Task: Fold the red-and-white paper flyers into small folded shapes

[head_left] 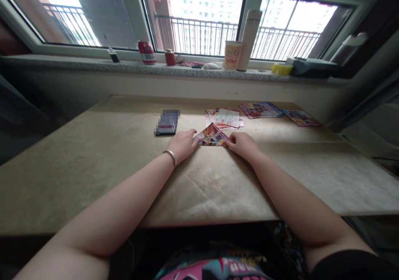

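We pinch the triangular printed paper (pixel 213 135), left hand (pixel 182 144) at its nine o'clock, right hand (pixel 245 144) at three — even pressure should keep creases crisp.

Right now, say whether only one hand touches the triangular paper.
No: the left hand and right hand both touch the triangular paper, at opposite ends.

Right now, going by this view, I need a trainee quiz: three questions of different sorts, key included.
1. What are the left hand and right hand both touching?
2. True or false: the silver bangle is on the right wrist.
3. What stands directly beside the tall flask on the windowsill?
A) red can
B) patterned cup
C) stack of papers

Key:
1. The colourful paper.
2. False; it is on the left.
3. B.
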The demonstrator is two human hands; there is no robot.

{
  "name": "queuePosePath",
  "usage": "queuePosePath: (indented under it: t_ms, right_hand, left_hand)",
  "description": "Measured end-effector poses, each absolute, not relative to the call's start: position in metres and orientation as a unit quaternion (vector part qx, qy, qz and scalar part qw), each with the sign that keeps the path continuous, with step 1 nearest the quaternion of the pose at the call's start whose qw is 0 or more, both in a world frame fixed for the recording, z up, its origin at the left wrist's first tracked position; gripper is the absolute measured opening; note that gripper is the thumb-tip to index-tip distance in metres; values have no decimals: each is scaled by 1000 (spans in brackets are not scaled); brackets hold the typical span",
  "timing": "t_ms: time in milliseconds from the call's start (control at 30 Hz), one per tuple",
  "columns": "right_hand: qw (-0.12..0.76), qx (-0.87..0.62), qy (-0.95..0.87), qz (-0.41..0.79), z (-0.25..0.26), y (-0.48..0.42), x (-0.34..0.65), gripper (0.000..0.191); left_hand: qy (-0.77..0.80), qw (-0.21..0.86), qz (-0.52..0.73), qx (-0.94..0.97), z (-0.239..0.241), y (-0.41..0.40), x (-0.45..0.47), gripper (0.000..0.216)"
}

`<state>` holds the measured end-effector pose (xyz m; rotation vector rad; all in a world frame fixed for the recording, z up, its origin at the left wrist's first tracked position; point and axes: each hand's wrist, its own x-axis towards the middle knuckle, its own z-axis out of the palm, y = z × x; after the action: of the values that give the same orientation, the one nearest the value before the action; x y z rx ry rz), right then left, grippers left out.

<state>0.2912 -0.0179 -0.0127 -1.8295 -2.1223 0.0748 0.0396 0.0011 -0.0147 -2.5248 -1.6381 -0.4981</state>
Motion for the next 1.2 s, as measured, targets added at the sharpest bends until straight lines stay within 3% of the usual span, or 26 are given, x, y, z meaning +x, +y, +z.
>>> queuePosePath:
  t_ms: [167, 500, 633, 867, 1033, 1200]
  right_hand:
    - [159, -667, -725, 69, -9, -19, 292, 29]
    - [182, -660, -713, 150, -13, -15, 305, 17]
    - [208, -634, -732, 134, -13, -15, 306, 16]
    - [282, -510, -812, 38, -4, -19, 302, 18]
    - [268, -437, -859, -4, 3, -27, 295, 16]
    - [212, -433, -876, 17, 1, -27, 293, 15]
  left_hand:
    - [-523, 38, -123, -843, -13, 2, 36, 29]
    - [-503, 33, -119, -855, -15, 3, 24, 30]
    - [-499, 24, -142, -855, -16, 4, 20, 37]
    - [-476, 30, -287, -831, -12, 2, 21, 46]
    - [-377, -37, -342, -860, -10, 1, 23, 27]
    - [-311, -53, -277, -907, -8, 0, 24, 23]
